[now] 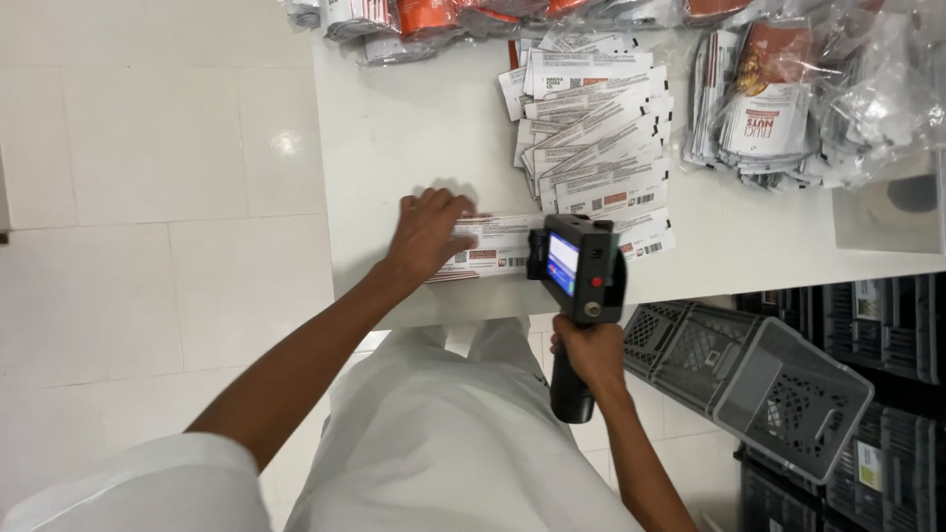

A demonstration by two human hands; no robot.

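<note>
Evidently mid-marking: left hand [426, 234] spread flat, pinning a flat pouch [498, 246] to the surface [414, 128]. Right hand [589, 355] wrapped around handheld printer [579, 271], perhaps touching pouch. Needed steadiness next.

Bright, even light from overhead, glaring off the white tabletop [414, 128] and as a small hotspot on the floor tile [286, 144]. Soft, short shadows. Slight motion blur, perhaps, on the plastic bags [867, 89]; mild wide-angle bending at the edges.
</note>
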